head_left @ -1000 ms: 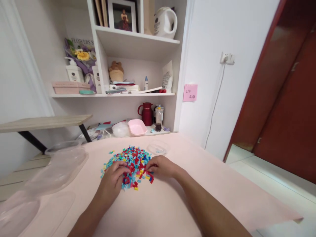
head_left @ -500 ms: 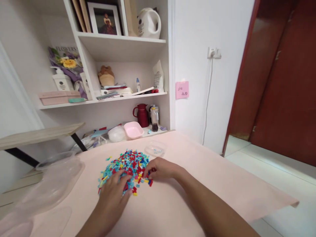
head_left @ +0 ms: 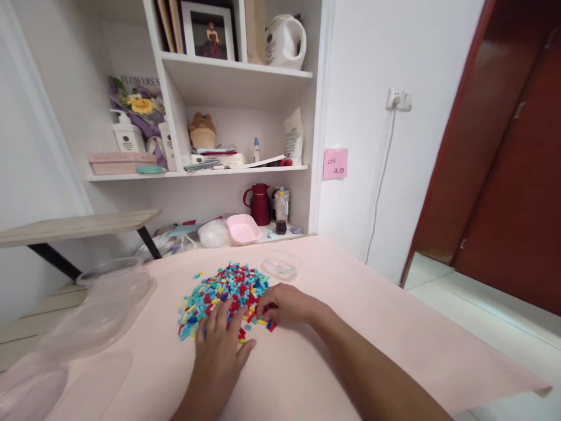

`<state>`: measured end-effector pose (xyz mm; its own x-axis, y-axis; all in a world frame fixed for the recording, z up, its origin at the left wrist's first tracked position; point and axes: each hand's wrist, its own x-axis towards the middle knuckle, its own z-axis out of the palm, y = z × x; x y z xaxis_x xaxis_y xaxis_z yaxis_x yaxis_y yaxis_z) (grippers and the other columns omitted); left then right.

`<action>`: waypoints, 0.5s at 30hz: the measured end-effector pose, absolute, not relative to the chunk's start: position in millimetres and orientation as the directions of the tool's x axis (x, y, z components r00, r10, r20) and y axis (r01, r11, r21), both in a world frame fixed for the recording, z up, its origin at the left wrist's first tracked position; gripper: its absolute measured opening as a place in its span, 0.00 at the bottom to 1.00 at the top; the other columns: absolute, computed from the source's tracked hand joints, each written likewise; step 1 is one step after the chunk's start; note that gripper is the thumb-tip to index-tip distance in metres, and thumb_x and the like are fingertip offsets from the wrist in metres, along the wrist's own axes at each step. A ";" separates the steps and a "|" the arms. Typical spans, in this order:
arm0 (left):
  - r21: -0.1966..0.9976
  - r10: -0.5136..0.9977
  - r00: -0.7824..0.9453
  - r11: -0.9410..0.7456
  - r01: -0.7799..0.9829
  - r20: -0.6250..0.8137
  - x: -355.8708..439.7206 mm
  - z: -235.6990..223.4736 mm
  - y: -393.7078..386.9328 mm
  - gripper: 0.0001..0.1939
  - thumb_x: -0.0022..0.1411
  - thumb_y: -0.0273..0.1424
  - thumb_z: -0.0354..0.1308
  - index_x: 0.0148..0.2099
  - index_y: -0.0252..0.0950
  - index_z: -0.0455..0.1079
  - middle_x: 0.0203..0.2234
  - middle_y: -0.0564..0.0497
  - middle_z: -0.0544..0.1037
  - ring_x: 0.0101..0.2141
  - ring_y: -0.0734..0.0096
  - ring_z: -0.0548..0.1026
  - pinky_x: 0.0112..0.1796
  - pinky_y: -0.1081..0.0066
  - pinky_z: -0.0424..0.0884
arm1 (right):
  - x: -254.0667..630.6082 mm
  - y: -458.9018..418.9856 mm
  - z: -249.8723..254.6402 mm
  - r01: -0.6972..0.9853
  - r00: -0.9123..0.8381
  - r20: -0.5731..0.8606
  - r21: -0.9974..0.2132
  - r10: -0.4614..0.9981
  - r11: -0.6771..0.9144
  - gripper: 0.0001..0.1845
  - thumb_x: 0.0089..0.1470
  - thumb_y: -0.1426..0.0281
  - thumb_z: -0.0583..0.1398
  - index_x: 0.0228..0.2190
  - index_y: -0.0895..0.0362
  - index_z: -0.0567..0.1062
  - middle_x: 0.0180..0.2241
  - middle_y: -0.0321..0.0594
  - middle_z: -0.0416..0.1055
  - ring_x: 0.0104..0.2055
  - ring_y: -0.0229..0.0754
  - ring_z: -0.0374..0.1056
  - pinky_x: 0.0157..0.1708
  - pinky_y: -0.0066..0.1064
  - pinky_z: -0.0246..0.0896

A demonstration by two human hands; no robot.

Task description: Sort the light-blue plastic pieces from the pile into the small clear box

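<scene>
Small blocks (head_left: 230, 286) lie heaped on the tabletop (head_left: 394, 327), likely light and hard: pinch their sides. The left hand (head_left: 220, 346) spreads over them; the right hand (head_left: 287, 303) curls (can't tell what's held).

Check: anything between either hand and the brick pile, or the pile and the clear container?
Nothing visible: left hand and right hand are at the brick pile; only pink tabletop separates it from the clear container.

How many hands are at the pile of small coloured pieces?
2: the left hand, spread over the pile's near edge; the right hand, curled at its right side. None seems hidden.
</scene>
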<state>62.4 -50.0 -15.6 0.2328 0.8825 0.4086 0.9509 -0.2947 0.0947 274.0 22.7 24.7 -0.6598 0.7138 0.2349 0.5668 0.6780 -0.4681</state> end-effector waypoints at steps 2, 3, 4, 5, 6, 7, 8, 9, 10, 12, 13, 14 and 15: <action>0.086 0.881 0.243 -0.301 0.950 0.407 60.1 -17.8 -49.3 0.25 0.60 0.37 0.55 0.60 0.43 0.67 0.62 0.39 0.65 0.62 0.45 0.60 0.57 0.44 0.55 | 271.7 21.0 25.6 0.583 -0.659 0.221 -0.454 0.719 0.674 0.13 0.46 0.76 0.64 0.33 0.49 0.82 0.31 0.31 0.78 0.32 0.37 0.71 0.29 0.23 0.57; 0.079 0.880 0.246 -0.302 0.950 0.406 59.3 -18.4 -49.0 0.25 0.60 0.37 0.55 0.60 0.43 0.67 0.61 0.39 0.65 0.61 0.46 0.60 0.56 0.45 0.55 | 270.9 20.4 25.9 0.587 -0.656 0.218 -0.454 0.723 0.670 0.12 0.46 0.76 0.64 0.32 0.49 0.82 0.31 0.32 0.78 0.32 0.37 0.70 0.29 0.23 0.56; 0.073 0.879 0.246 -0.300 0.951 0.409 58.7 -18.8 -48.6 0.25 0.61 0.37 0.55 0.60 0.43 0.67 0.61 0.39 0.65 0.61 0.46 0.60 0.56 0.45 0.56 | 270.4 20.0 26.1 0.585 -0.651 0.222 -0.464 0.726 0.666 0.11 0.45 0.76 0.65 0.31 0.50 0.82 0.30 0.32 0.77 0.32 0.37 0.70 0.29 0.23 0.56; 0.068 0.878 0.244 -0.296 0.953 0.412 58.4 -18.9 -48.3 0.25 0.60 0.37 0.55 0.60 0.43 0.67 0.61 0.39 0.65 0.61 0.47 0.60 0.56 0.46 0.56 | 270.2 20.0 26.4 0.573 -0.644 0.237 -0.481 0.727 0.664 0.10 0.45 0.76 0.66 0.31 0.50 0.82 0.30 0.32 0.77 0.31 0.37 0.69 0.29 0.23 0.56; 0.065 0.878 0.238 -0.290 0.955 0.415 58.3 -19.0 -48.0 0.25 0.60 0.37 0.55 0.60 0.43 0.67 0.61 0.40 0.65 0.61 0.47 0.60 0.56 0.47 0.56 | 270.4 20.5 26.9 0.550 -0.634 0.267 -0.504 0.726 0.666 0.09 0.45 0.75 0.66 0.31 0.51 0.82 0.29 0.32 0.76 0.31 0.37 0.69 0.29 0.23 0.57; 0.063 0.879 0.229 -0.279 0.958 0.417 58.3 -19.0 -47.8 0.26 0.60 0.36 0.56 0.60 0.44 0.67 0.61 0.40 0.65 0.61 0.48 0.61 0.56 0.48 0.56 | 271.3 21.6 27.6 0.520 -0.617 0.310 -0.530 0.723 0.670 0.08 0.45 0.74 0.66 0.31 0.51 0.82 0.29 0.33 0.76 0.31 0.37 0.69 0.30 0.24 0.58; 0.061 0.881 0.216 -0.265 0.962 0.421 58.4 -19.0 -47.6 0.26 0.60 0.35 0.56 0.60 0.44 0.66 0.61 0.41 0.65 0.61 0.49 0.61 0.56 0.49 0.56 | 272.8 23.4 28.7 0.486 -0.587 0.364 -0.556 0.723 0.675 0.08 0.46 0.73 0.66 0.31 0.51 0.82 0.30 0.34 0.75 0.31 0.37 0.68 0.31 0.24 0.59; 0.059 0.883 0.204 -0.252 0.966 0.423 58.5 -19.0 -47.4 0.26 0.59 0.34 0.56 0.61 0.44 0.66 0.61 0.42 0.65 0.61 0.51 0.60 0.56 0.50 0.56 | 275.1 26.0 30.2 0.457 -0.542 0.421 -0.579 0.728 0.675 0.07 0.47 0.73 0.65 0.32 0.52 0.82 0.30 0.35 0.74 0.31 0.37 0.68 0.32 0.25 0.60; 0.056 0.885 0.195 -0.240 0.969 0.423 58.7 -19.1 -47.3 0.26 0.60 0.33 0.55 0.61 0.45 0.66 0.61 0.43 0.65 0.61 0.53 0.60 0.57 0.51 0.56 | 278.3 29.2 32.0 0.440 -0.478 0.477 -0.597 0.738 0.671 0.07 0.49 0.72 0.64 0.32 0.52 0.82 0.30 0.36 0.74 0.30 0.37 0.68 0.32 0.25 0.61; 0.054 0.890 0.176 -0.218 0.974 0.421 59.3 -19.2 -47.4 0.25 0.60 0.31 0.55 0.60 0.46 0.66 0.62 0.46 0.65 0.61 0.56 0.60 0.57 0.53 0.55 | 287.5 37.2 35.9 0.450 -0.278 0.578 -0.627 0.767 0.636 0.08 0.51 0.72 0.63 0.33 0.53 0.82 0.30 0.36 0.73 0.29 0.37 0.67 0.33 0.27 0.63; 0.053 0.892 0.171 -0.212 0.976 0.420 59.8 -19.2 -47.5 0.25 0.60 0.31 0.54 0.60 0.46 0.67 0.62 0.46 0.65 0.61 0.56 0.61 0.57 0.54 0.55 | 293.3 41.5 37.6 0.471 -0.165 0.615 -0.638 0.771 0.610 0.08 0.52 0.71 0.62 0.34 0.53 0.81 0.30 0.37 0.72 0.29 0.37 0.67 0.33 0.27 0.63; 0.050 0.892 0.167 -0.207 0.977 0.421 60.6 -19.2 -47.8 0.24 0.60 0.31 0.55 0.59 0.46 0.68 0.61 0.46 0.66 0.61 0.56 0.61 0.57 0.54 0.55 | 299.4 45.8 39.0 0.495 -0.061 0.643 -0.645 0.764 0.582 0.08 0.52 0.70 0.61 0.34 0.53 0.81 0.31 0.37 0.72 0.29 0.37 0.67 0.33 0.28 0.64; 0.047 0.890 0.163 -0.202 0.978 0.426 61.4 -19.0 -48.1 0.24 0.59 0.30 0.55 0.58 0.46 0.69 0.61 0.46 0.66 0.61 0.56 0.62 0.57 0.54 0.55 | 305.6 49.7 39.8 0.520 0.023 0.660 -0.649 0.751 0.555 0.09 0.53 0.69 0.60 0.35 0.53 0.81 0.31 0.38 0.72 0.29 0.38 0.67 0.34 0.29 0.64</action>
<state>61.4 -48.1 -19.0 0.1630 0.8898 0.4262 0.9783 -0.2017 0.0471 305.6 49.7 39.8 0.0231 0.7505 0.6604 0.5198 0.5553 -0.6492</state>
